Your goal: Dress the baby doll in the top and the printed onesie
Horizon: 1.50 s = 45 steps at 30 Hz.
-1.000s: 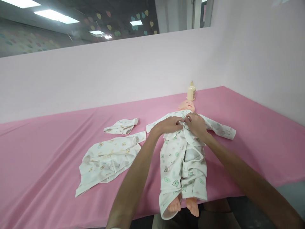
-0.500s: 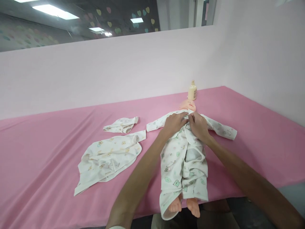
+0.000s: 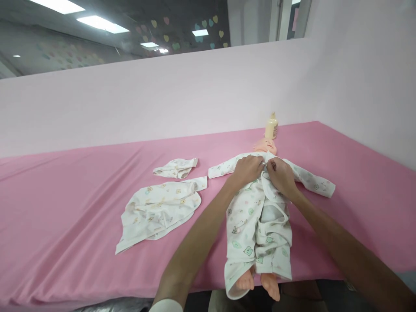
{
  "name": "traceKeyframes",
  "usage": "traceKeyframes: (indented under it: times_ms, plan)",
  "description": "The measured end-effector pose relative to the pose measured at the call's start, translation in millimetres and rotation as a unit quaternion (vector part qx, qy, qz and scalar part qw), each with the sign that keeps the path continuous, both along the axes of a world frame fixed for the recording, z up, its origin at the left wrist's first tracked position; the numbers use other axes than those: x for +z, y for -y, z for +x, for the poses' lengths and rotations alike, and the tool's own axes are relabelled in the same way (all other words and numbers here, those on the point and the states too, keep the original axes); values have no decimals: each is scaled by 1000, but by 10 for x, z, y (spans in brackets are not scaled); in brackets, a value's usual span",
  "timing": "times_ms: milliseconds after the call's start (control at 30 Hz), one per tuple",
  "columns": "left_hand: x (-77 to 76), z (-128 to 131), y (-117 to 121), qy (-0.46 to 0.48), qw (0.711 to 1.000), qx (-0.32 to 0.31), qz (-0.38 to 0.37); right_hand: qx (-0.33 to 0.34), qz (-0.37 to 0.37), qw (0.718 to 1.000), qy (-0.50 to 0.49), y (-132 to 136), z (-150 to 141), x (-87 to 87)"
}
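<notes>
A baby doll (image 3: 266, 145) lies on its back on the pink table cover (image 3: 81, 186), head away from me, bare feet at the near edge. It wears a white printed romper (image 3: 250, 225), partly undone at the belly. My left hand (image 3: 248, 169) and my right hand (image 3: 281, 175) meet at the doll's chest just below the neck, each pinching an edge of the romper's front. The fingertips touch each other there and hide the fastening.
A second white printed garment (image 3: 159, 208) lies flat left of the doll, with a small folded piece (image 3: 175, 168) behind it. A cream bottle (image 3: 271, 126) stands beyond the doll's head by the pale pink wall. The wall runs along the back and right.
Both hands have crept slightly up the doll's chest toward its neck, staying pinched on the romper front. My head has turned a little, shifting the scene to the right.
</notes>
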<state>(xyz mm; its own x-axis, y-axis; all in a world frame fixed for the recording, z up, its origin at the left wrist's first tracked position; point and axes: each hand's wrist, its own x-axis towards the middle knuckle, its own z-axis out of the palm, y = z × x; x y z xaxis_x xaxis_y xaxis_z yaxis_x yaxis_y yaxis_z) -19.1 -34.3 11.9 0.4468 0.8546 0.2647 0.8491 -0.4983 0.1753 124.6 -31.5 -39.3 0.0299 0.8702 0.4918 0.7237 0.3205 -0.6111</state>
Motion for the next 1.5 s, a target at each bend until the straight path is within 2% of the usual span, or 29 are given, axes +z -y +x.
traceKeyframes:
  times_ms: [133,233,333,467,600,733,800,900,1033,1233,1367,1500]
  plan:
    - [23,-27,6,5,1000,13,-4,-32,3,999,-15,16,17,-22]
    - [49,-77,-22,40,998,28,-28,-51,45,998,-17,106,-29,9]
    - [88,-149,-67,59,996,40,-61,-32,90,994,60,248,-129,45]
    - [170,-267,-72,53,990,63,-115,-8,83,982,170,395,-223,51]
    - [282,-325,35,29,990,48,-129,-11,68,976,208,412,-198,49]
    - [359,-275,145,-3,987,-68,-144,-22,31,981,191,384,-155,83]
    - [371,-241,169,-8,980,-100,-170,-31,20,983,180,380,-148,102]
    - [357,-213,173,-6,978,-82,-191,-31,19,985,166,378,-145,116]
    - [300,-199,154,2,985,-63,-163,-26,19,993,114,342,-131,101]
    - [238,-188,122,9,989,-90,-120,13,-6,999,34,255,-90,92]
    - [247,-203,121,9,989,-95,-114,39,-16,998,47,265,-69,143]
    - [263,-212,136,13,987,-100,-125,45,-15,992,113,280,-55,188]
